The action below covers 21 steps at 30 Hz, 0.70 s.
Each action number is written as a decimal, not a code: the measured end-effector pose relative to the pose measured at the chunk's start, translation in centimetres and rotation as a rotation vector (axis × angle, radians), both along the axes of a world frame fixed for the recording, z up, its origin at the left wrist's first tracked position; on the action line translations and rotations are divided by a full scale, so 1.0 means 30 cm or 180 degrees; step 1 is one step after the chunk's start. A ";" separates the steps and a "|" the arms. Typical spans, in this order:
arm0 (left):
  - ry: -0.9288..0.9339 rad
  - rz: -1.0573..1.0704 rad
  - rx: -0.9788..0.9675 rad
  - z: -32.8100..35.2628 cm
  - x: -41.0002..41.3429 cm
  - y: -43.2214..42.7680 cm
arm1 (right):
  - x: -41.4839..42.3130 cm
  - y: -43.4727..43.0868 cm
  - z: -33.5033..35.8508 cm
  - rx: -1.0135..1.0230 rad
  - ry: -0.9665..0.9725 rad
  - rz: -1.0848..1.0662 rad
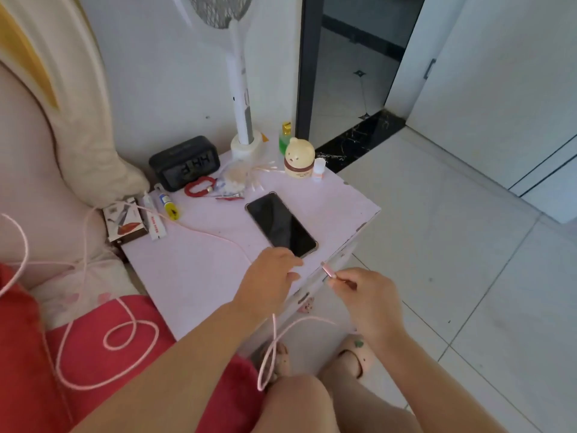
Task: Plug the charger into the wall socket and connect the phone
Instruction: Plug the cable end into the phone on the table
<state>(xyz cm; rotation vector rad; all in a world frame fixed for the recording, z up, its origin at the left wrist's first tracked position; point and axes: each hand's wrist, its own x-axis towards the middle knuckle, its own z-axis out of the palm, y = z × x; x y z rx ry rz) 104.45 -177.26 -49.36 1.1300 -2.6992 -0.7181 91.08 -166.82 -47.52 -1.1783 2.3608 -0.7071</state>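
A black phone (pixel 281 225) lies face up on the pale pink bedside table (pixel 203 270), near its front right corner. My left hand (pixel 270 278) hovers just in front of the phone's near end, fingers loosely apart, touching or almost touching it. My right hand (pixel 363 292) pinches the pink charging cable (pixel 125 335) just behind its plug (pixel 327 269), which points toward the phone. The cable loops down past my knees, across the red bedding and behind the table to the left. No wall socket or charger block is in view.
At the back of the table stand a black clock (pixel 184 162), a red clip (pixel 199 186), cotton swabs (pixel 246 178), a bear-shaped jar (pixel 299 157), small bottles and a racket-shaped swatter in its base (pixel 245 142). Boxes and tubes (pixel 128 220) lie at left. Tiled floor spreads right.
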 end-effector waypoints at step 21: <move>-0.1644 -0.2107 -0.0559 -0.024 -0.150 -0.359 | 0.004 -0.126 -0.220 -0.0205 0.0180 -0.0372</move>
